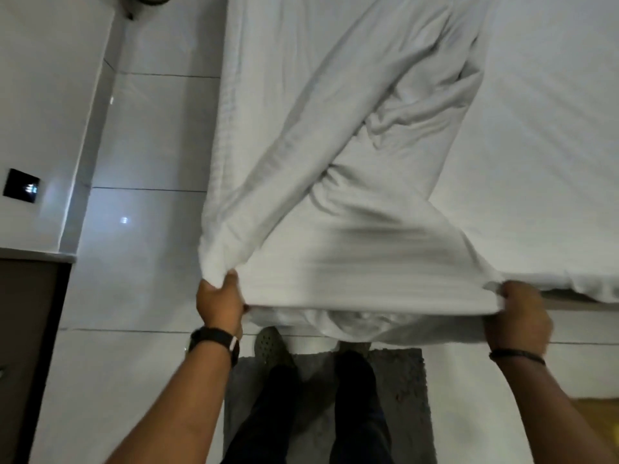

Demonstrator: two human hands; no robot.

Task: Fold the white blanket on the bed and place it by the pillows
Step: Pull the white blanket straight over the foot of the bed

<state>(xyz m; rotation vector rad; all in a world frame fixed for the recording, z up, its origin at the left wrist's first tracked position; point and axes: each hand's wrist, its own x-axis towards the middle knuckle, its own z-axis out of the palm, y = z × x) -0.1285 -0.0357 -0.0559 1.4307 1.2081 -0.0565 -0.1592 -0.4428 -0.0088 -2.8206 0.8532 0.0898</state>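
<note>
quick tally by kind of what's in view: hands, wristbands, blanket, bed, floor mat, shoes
hands: 2 (left hand, right hand, both gripping the blanket)
wristbands: 2 (watch, bracelet)
blanket: 1
bed: 1
mat: 1
shoes: 1 plainly visible (shoe)
total: 8

I have both arms stretched forward and spread wide. My left hand (219, 301) is curled tight around a corner of the white blanket (335, 209); my right hand (519, 316) grips the opposite corner, knuckles up.
</note>
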